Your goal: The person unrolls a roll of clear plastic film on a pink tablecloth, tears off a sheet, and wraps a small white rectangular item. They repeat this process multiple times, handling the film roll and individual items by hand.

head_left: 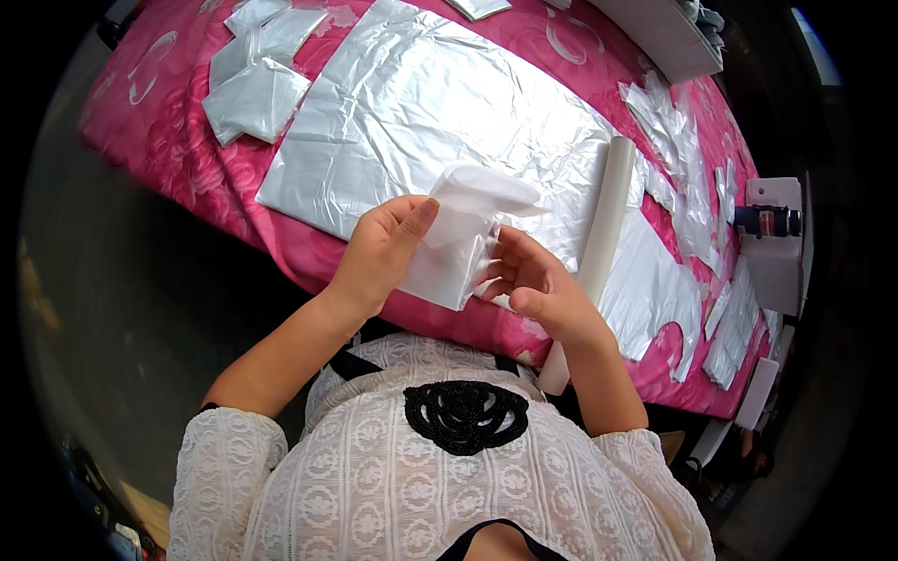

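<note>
A small, folded piece of translucent white plastic film [449, 257] is held up over the table's near edge. My left hand [383, 248] pinches its left side, thumb on the front, and the upper end of the film flops over to the right. At its right edge is my right hand [533, 280], thumb apart and fingers loosely curled; the fingertips are against or just beside the film. Beneath and beyond lies a large, wrinkled silvery plastic sheet [412, 103]. To the right of my right hand, a long whitish roll [608, 210] lies slantwise across the sheet.
Folded plastic packets [257, 98] lie in a heap at the far left on the pink flowered tablecloth [168, 168]. More plastic bags [655, 290] spread to the right. A white box [655, 33] stands at the back, and a dark bottle [767, 222] at the right edge.
</note>
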`<state>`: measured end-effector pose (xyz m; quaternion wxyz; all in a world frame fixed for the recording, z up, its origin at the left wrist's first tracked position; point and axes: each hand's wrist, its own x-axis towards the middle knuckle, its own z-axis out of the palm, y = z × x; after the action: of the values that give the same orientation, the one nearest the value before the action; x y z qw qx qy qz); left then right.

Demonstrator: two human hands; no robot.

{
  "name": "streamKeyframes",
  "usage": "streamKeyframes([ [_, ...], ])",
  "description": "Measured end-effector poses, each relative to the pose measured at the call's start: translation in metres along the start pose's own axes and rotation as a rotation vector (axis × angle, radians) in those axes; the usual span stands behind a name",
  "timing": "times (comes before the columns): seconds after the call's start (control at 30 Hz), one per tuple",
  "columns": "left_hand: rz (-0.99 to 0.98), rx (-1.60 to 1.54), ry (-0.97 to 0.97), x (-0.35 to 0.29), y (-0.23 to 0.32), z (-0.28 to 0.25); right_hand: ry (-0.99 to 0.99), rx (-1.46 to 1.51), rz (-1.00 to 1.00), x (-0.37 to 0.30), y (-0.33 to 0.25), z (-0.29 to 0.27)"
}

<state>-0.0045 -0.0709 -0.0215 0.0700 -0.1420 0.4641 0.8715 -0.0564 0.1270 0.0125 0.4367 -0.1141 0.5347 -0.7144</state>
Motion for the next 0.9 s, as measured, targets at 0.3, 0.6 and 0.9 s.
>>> streamKeyframes([
  [0.3,0.059,0.073,-0.053,-0.003,0.001,-0.004,0.244,-0.819,-0.136,0.043,-0.013,0.000],
  [0.6,0.314,0.415,0.157,0.017,0.006,-0.004,0.247,-0.521,0.041,0.083,-0.030,-0.017],
  [0.9,0.748,0.705,0.073,0.026,0.027,-0.004,0.365,-0.377,0.074,0.066,-0.030,-0.046],
])
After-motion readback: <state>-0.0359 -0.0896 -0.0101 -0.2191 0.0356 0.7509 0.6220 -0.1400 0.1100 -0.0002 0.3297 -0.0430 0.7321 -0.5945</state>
